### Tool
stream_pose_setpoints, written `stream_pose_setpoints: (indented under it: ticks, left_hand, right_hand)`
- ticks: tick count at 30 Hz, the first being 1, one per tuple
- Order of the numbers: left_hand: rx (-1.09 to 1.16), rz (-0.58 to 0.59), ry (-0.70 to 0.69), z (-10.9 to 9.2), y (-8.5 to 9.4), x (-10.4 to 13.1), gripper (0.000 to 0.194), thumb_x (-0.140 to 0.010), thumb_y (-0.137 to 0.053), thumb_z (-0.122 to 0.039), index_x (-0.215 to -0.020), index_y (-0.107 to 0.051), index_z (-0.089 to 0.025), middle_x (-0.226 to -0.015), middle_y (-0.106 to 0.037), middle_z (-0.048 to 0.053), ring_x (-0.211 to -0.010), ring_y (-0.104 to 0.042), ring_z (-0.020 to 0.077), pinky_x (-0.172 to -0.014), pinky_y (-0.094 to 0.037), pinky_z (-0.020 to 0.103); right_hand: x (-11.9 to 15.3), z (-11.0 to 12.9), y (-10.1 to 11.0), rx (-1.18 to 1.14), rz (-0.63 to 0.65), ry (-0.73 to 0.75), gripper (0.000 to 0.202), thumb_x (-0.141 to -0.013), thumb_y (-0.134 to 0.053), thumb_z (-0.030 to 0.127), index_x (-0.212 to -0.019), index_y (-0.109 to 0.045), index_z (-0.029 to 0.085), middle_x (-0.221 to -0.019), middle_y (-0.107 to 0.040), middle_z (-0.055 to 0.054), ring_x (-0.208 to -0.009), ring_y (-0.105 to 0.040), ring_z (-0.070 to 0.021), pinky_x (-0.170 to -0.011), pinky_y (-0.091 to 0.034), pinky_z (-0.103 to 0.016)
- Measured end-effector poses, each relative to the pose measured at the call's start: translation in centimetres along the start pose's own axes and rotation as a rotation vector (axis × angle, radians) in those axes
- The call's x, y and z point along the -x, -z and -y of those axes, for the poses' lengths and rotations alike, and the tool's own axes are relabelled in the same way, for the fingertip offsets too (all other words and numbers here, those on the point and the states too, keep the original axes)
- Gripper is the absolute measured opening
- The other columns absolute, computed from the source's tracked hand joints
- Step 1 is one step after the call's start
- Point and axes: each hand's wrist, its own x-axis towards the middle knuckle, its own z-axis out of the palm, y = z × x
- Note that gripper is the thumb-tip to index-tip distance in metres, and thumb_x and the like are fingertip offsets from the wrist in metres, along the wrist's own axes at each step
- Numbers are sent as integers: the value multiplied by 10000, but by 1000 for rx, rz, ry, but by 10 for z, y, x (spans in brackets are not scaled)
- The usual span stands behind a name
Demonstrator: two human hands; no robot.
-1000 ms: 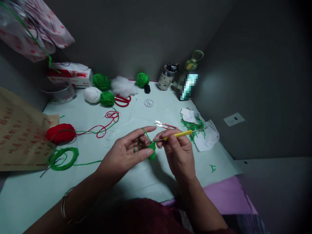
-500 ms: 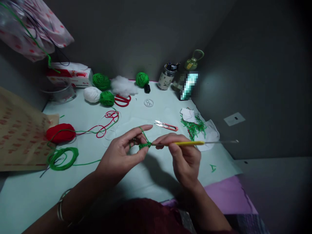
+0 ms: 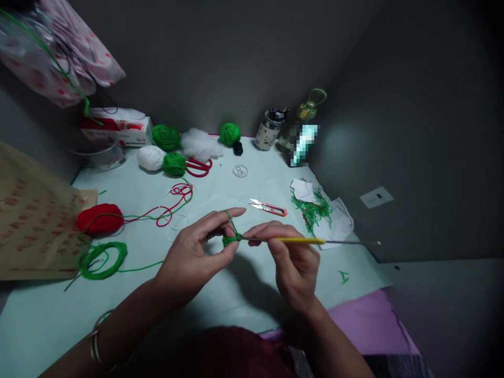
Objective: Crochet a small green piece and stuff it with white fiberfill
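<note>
My left hand (image 3: pixel 192 254) pinches a small green crochet piece (image 3: pixel 231 239) between thumb and fingers, its index finger stretched out with green yarn looped over it. My right hand (image 3: pixel 293 260) is closed around a crochet hook (image 3: pixel 301 241) with a yellow grip. The hook's near end meets the green piece at the left fingertips; its other metal end points right. Just how the tip sits in the stitches is too small to make out. From the left hand, a strand runs to a loose coil of green yarn (image 3: pixel 103 261) on the table.
Thread snips (image 3: pixel 270 208) lie beyond my hands, with green yarn scraps (image 3: pixel 315 207) to their right. A red yarn ball (image 3: pixel 101 219) rests beside a paper bag (image 3: pixel 37 215). Red-handled scissors (image 3: pixel 199 167), white stuffing (image 3: pixel 200 144) and a pen holder (image 3: pixel 268 131) stand farther back.
The crochet hook and my right hand have shifted slightly left and down in view. My left hand still pinches the green piece. The whole scene sits a little lower.
</note>
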Motion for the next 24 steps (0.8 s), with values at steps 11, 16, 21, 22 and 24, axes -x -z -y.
stream_pose_setpoints:
  ticks: [11, 16, 21, 22, 24]
  left_hand:
    - [56, -87, 47, 8, -7, -1, 450, -797, -684, -226, -1246, -692, -194, -857, -619, 12, -865, -615, 176, -916, -516, 347]
    - [393, -21, 184, 19, -12, 4, 510, -848, -715, -298, -1346, -625, -236, -882, -595, -4, -797, -593, 138, -789, -526, 274]
    - [539, -25, 197, 19, -16, 6, 523, -839, -757, -312, -1342, -627, -251, -883, -584, -16, -808, -582, 122, -778, -500, 233]
    - [537, -23, 197, 17, -15, 6, 527, -829, -769, -314, -1334, -634, -246, -876, -588, -16, -815, -581, 123, -785, -496, 232]
    - [515, -17, 203, 15, -13, 4, 531, -814, -785, -323, -1318, -646, -237, -860, -589, -17, -809, -574, 124, -781, -488, 230]
  right_hand:
    - [7, -3, -8, 670, 117, 528, 263, -943, -533, 78, -1181, -621, 148, -1010, -754, -157, -924, -706, -227, -725, -629, -366]
    - [9, -6, -9, 660, 65, 523, 284, -949, -550, 94, -1219, -615, 155, -1023, -755, -142, -944, -714, -210, -741, -640, -340]
    - [10, -9, -9, 606, 33, 497, 285, -951, -545, 87, -1209, -647, 153, -1005, -749, -122, -920, -705, -197, -738, -627, -332]
    - [9, -9, -8, 575, 22, 481, 291, -949, -546, 86, -1212, -648, 156, -1007, -745, -122, -915, -703, -196, -730, -624, -328]
    - [7, -6, -8, 492, 21, 439, 302, -946, -550, 92, -1228, -638, 156, -1008, -740, -125, -914, -701, -196, -729, -621, -324]
